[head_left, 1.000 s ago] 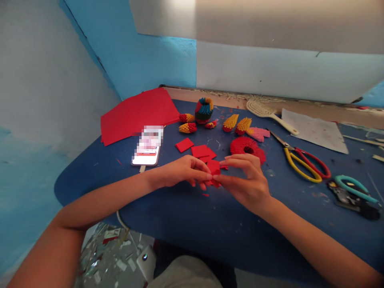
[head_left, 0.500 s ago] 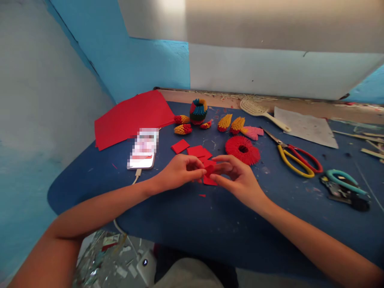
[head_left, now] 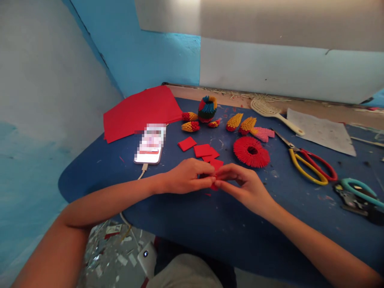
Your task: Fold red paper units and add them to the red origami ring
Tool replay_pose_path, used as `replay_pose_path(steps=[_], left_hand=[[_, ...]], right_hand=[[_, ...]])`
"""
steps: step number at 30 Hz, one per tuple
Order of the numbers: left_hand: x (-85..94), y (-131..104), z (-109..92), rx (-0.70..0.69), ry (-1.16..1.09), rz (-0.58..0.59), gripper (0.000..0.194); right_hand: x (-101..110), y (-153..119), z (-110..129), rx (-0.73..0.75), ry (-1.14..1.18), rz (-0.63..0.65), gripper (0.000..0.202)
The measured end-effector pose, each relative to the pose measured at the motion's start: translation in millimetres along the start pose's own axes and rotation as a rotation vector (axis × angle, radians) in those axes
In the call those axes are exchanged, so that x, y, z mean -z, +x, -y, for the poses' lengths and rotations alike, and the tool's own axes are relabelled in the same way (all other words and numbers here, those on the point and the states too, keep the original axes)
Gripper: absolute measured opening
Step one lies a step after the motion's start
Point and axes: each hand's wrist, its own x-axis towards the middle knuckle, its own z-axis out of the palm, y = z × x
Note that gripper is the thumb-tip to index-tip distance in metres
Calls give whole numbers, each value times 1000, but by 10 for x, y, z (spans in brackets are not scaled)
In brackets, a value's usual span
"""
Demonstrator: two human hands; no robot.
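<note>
Hands, left (head_left: 187, 176) and right (head_left: 244, 186), pinching one small red paper piece (head_left: 213, 186) together above blue table (head_left: 210, 224); phone (head_left: 150, 145) screen blurred, unreadable.

Bits and tools on a blue table

A phone (head_left: 151, 145) on a cable lies just beside a large red sheet (head_left: 139, 112); a round multicoloured paper piece (head_left: 207, 108) stands at the back with small red-and-yellow cones (head_left: 190, 126) near it (two more further right). A red ring of folded paper (head_left: 251, 151) lies near yellow-and-red scissors (head_left: 309, 164), with a white brush (head_left: 274, 112) behind.
</note>
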Motion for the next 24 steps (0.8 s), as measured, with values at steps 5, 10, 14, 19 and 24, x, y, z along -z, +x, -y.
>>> replay_pose_path(steps=[5,10,14,19,24], left_hand=[[25,-6,-13,31,-62,18,19],[9,-6,-20,57,-96,-14,20],[-16,-17,2,62,50,-111,16],[-53,-38,45,-123,333,-174,19],[-71,-40,50,-150,405,-185,20]], right_hand=[[45,9,10,134,-191,-62,7],[56,-10,35,222,-333,-154,6],[55,22,46,83,-90,-65,8],[79,68,17,-99,148,6,14],[86,49,-6,-75,75,16,15]])
